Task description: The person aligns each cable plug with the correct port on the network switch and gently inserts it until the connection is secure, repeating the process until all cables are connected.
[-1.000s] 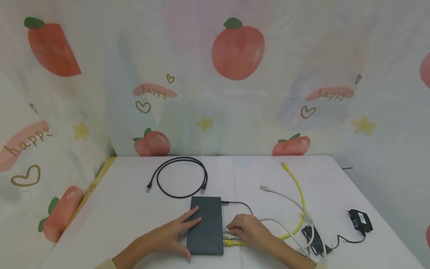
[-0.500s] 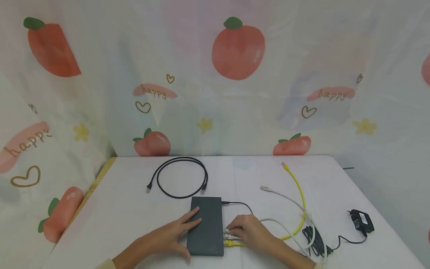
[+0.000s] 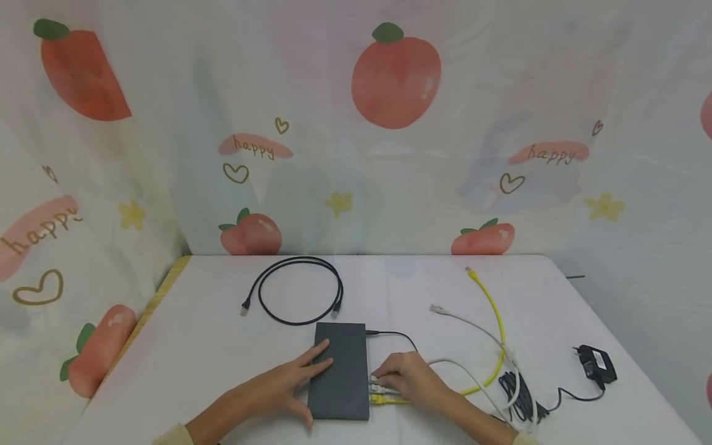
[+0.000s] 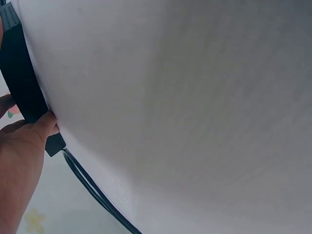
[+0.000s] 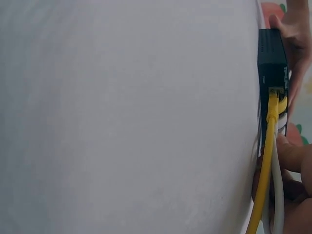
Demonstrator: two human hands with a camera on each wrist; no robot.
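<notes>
A flat black network switch point(image 3: 345, 395) lies on the white table. My left hand point(image 3: 280, 386) rests on its left side, with straight, spread fingers on top and the thumb at the near corner. In the left wrist view, the left hand point(image 4: 24, 146) touches the switch's edge. My right hand point(image 3: 419, 380) is at the port side, its thumb and fingers pinching a white network cable by its plug point(image 3: 374, 379). Nearer me, another white plug point(image 3: 381, 389) and a yellow plug point(image 3: 381, 400) sit at the ports. The pinched plug's tip is too small to make out.
Behind the switch lies a coiled black network cable point(image 3: 340, 281). To the right are the loose ends of a yellow cable point(image 3: 494, 303) and a white cable point(image 3: 464, 320). A black power adapter point(image 3: 595, 363) and its bundled cord point(image 3: 517, 395) lie farther right.
The head view has shifted slightly, so the scene sits a little higher. Both hands stay in place on the switch and at its ports.
</notes>
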